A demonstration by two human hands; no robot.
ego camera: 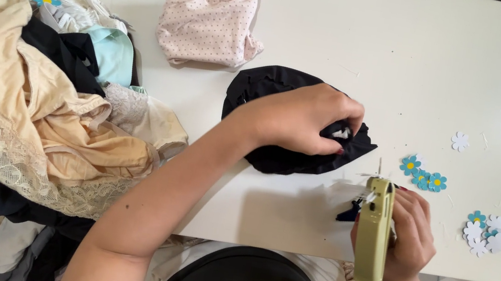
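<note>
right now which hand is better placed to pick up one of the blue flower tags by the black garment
The right hand, probably: it lies just below the blue flower tags, though it holds the green tagging gun. The left hand is farther away, its fingers bunching the black garment.

1. Black garment [280, 125]: crumpled, bunched flat on the table, just inside the middle of its near edge.
2. Pale green tagging gun [374, 232]: upright, needle end touching the garment, overhanging the near edge.
</note>
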